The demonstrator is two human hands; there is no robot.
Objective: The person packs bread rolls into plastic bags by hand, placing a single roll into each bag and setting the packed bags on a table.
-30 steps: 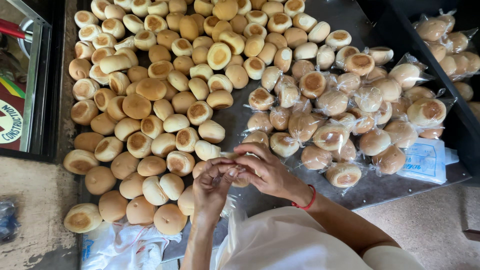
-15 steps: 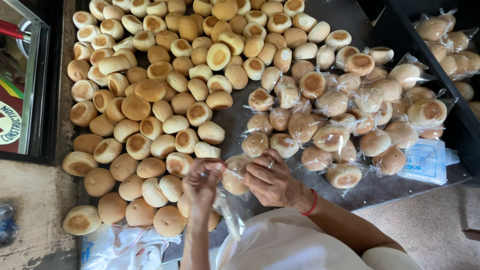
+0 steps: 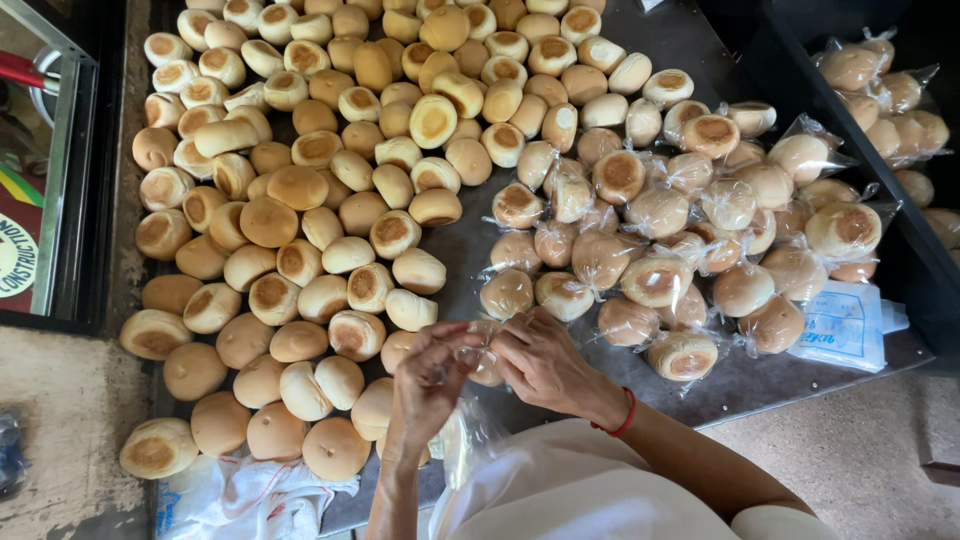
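Note:
My left hand [image 3: 432,372] and my right hand [image 3: 545,362] meet at the near edge of a dark metal tray [image 3: 470,245]. Together they grip a bun in a clear plastic bag [image 3: 486,352], mostly hidden by the fingers. A loose tail of clear plastic [image 3: 462,440] hangs below my left hand. A red band sits on my right wrist [image 3: 624,415]. Bare round buns [image 3: 330,190] cover the tray's left half. Buns in clear bags [image 3: 690,220] lie piled on the right half.
A flat stack of clear bags [image 3: 842,326] lies at the tray's right end. More bagged buns [image 3: 885,90] fill a dark bin at upper right. White crumpled plastic [image 3: 240,495] sits at the lower left. A glass-sided case [image 3: 50,160] stands at the left edge.
My hands have drawn together again around the bagged bun after pulling slightly apart half a second ago. The bag's loose plastic now hangs lower, under my left hand.

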